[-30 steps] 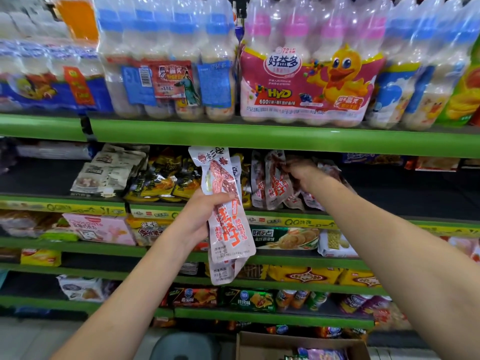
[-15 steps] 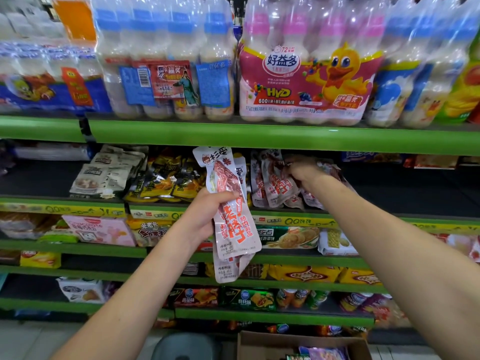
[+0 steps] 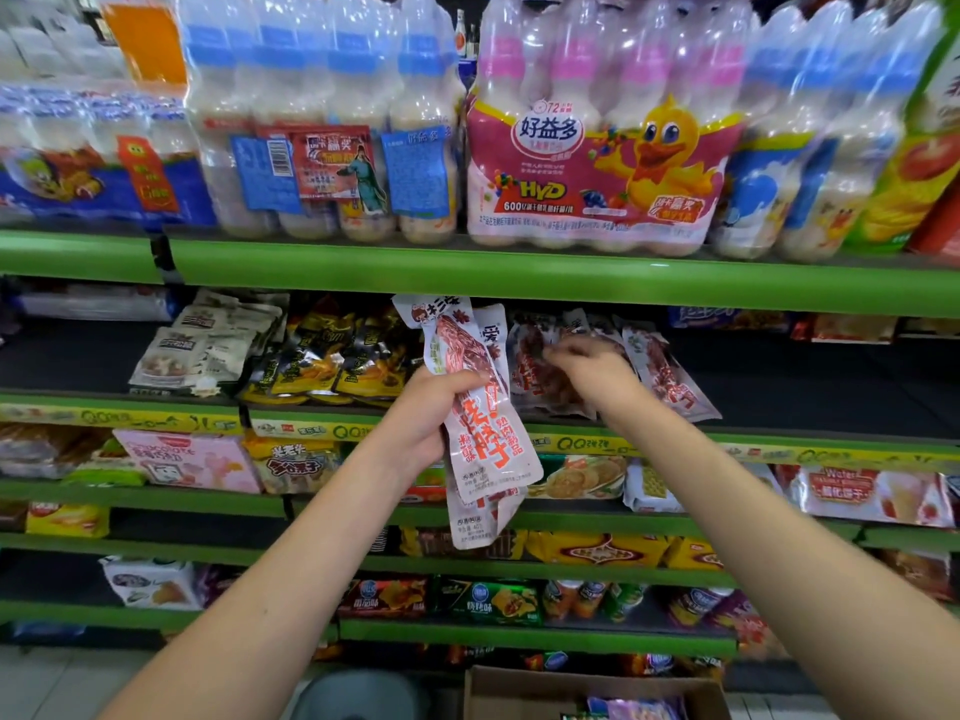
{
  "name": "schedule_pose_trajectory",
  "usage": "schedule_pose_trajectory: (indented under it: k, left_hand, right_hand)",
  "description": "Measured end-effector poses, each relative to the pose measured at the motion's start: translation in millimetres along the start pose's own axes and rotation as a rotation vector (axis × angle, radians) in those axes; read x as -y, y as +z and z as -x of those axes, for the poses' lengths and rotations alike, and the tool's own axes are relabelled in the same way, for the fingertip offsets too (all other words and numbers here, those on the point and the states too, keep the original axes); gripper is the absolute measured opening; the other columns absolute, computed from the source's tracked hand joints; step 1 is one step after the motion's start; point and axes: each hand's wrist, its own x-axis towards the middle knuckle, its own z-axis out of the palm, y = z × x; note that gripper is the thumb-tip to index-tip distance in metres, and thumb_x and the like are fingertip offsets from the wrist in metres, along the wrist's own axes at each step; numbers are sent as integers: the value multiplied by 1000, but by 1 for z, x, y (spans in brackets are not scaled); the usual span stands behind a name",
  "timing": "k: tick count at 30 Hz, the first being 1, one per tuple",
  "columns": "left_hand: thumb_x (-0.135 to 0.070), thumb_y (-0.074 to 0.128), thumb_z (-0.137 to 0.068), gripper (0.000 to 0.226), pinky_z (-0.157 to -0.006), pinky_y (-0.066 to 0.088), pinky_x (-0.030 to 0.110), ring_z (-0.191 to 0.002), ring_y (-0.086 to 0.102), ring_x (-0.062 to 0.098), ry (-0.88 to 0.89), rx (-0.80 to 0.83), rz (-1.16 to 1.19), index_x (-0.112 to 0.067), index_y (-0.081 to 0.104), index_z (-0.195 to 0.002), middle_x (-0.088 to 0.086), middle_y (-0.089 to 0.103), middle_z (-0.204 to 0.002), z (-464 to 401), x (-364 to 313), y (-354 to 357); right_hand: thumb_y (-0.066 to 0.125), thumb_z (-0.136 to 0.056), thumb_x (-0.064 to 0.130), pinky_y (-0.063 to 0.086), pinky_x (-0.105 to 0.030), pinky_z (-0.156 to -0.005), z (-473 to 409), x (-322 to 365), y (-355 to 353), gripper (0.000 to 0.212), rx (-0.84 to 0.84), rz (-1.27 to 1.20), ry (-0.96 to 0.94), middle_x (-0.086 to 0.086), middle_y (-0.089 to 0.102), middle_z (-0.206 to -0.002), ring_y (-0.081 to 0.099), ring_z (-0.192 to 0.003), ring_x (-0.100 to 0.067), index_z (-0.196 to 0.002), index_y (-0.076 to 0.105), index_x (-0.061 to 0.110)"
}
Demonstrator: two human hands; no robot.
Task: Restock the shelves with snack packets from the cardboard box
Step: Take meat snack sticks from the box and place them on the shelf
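White-and-red snack packets (image 3: 480, 423): a small bunch held upright in front of the second shelf (image 3: 779, 449), left hand (image 3: 423, 418) wrapped round the middle, thumb across the front. Right hand (image 3: 592, 368) on the shelved packets (image 3: 670, 376) just right of them, fingers curled; blurred, can't tell if it's gripping one. Bottle multipacks (image 3: 597, 137) on the shelf above. Cardboard box (image 3: 524, 693) on the floor below, packets inside.

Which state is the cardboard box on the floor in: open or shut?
Open. The box has no lid over its top, and purple packets show inside it at the bottom edge of the picture.
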Motion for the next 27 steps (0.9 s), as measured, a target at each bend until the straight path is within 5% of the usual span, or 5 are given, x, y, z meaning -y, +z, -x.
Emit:
schedule_pose_trajectory:
  k: [3,8,17,23,27]
  left_hand:
    - [-3,65,-89,23,-77,60,41,-80,73,28,10,-18,24,2,64,-112,21,73,-99,-1,4,12]
    - [-1,64,-87,22,-61,58,33,-76,74,27,15,17,8,1,64,-109,16,75,-89,-2,13,33]
    - [-6,71,-88,33,-87,58,47,-97,73,29,70,61,-191,-9,63,-120,11,75,-106,-5,17,51]
    - [-29,62,-96,38,-79,60,43,-99,72,26,80,17,-219,-16,52,-130,9,73,-112,-5,19,48]
    - [-33,54,-100,52,-111,38,55,-130,53,29,67,-10,-180,-18,37,-147,9,58,-139,-5,18,54]
  right_hand:
    - [58,-97,35,58,-38,-81,42,-7,10,24,302,-148,111,-8,76,-94,72,-83,-24,-106,68,16]
    - [58,-97,29,56,-36,-75,76,-15,16,24,399,-564,315,-9,76,-102,73,-87,-21,-111,70,13]
    - [51,-99,4,59,-35,-64,77,-23,-29,22,233,-662,189,-13,76,-100,75,-82,-25,-117,63,10]
    - [53,-99,6,58,-33,-59,75,-32,-61,24,134,-683,177,-11,76,-98,74,-79,-23,-121,63,10]
    - [53,-99,7,59,-34,-60,75,-33,-69,25,141,-680,188,-12,76,-102,74,-82,-24,-123,61,10]
